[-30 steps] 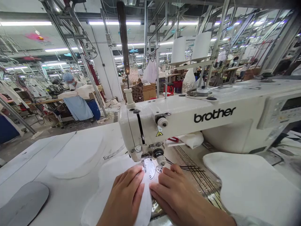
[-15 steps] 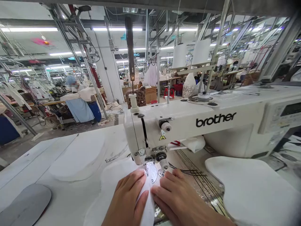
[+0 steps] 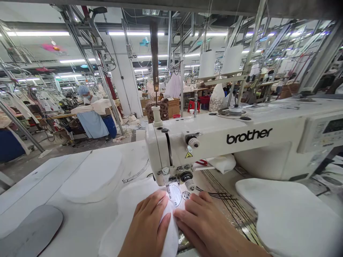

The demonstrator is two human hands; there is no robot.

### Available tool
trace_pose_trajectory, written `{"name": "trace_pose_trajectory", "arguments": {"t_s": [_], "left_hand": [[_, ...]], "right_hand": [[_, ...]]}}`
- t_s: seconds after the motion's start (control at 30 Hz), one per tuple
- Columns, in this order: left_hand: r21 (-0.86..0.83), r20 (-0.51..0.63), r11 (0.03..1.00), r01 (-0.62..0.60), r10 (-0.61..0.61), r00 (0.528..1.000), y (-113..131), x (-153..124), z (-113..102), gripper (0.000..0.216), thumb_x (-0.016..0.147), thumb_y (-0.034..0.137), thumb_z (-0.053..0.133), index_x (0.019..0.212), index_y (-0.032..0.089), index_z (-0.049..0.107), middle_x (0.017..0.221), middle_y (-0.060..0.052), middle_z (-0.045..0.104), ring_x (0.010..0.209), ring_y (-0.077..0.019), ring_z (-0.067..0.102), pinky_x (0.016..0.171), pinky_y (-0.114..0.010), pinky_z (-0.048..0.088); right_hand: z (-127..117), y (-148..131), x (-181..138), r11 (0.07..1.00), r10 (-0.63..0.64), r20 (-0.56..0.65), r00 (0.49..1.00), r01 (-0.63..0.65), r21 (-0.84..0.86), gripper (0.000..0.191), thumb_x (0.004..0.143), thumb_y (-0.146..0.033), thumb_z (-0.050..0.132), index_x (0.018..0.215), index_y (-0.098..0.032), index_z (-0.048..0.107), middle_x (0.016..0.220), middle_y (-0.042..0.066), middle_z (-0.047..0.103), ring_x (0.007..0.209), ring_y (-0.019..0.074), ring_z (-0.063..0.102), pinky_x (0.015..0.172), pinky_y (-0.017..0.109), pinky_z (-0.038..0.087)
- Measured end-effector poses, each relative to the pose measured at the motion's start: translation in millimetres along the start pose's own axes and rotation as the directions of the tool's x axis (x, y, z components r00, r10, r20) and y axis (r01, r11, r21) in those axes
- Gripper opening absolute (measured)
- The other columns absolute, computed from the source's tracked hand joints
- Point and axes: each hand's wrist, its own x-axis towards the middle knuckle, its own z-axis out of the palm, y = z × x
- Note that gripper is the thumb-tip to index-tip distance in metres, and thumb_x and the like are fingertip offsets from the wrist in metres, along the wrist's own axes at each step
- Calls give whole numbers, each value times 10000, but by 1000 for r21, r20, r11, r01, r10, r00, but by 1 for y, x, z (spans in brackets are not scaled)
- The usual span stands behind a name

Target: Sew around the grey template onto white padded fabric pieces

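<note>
Left hand (image 3: 150, 223): half-flat, pressing white fabric (image 3: 173, 241)
Right hand (image 3: 202, 219): curled at its edge, can't tell if gripping
Presser foot (image 3: 168, 191): might nip if I guide too close

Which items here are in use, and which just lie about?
In use:
left hand, on white fabric panel
right hand, at its edge
Brother sewing machine

Lying about, though white ones may belong:
white fabric pile, left
grey rounded panel
white cut piece, right
red object, identity unclear

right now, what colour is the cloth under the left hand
White cloth, best in the head view.
</note>
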Motion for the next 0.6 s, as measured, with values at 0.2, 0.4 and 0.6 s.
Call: {"name": "trace_pose_trajectory", "arguments": {"t_s": [0.2,0.4,0.6], "left_hand": [[-23,20,999,33,-33,999,0,-2,4,302,943,236,456,1200,163,596,1239,-84,667,1152,-202,629,896,-324,585],[-48,4,997,54,-54,999,-3,-5,-2,342,917,254,495,1235,154,570,1287,-112,642,1168,-232,624,899,-342,588],[-268,76,963,-25,47,996,-13,-52,-27,389,883,406,620,1251,300,552,1296,-21,650,1158,-200,634,944,-283,549]], "right_hand": [[-1,-1,1,1000,10,16,1000,-10,10,187,980,-158,420,876,-211,566,789,-16,560,770,169,485,776,331,272],[-4,-3,2,1000,-5,-36,999,6,11,253,980,-181,415,771,-209,555,701,-29,556,688,152,473,718,323,256],[-8,-6,3,1000,-20,-75,997,22,23,318,1004,-199,385,735,-205,552,648,-37,532,640,137,456,727,320,252]]}}
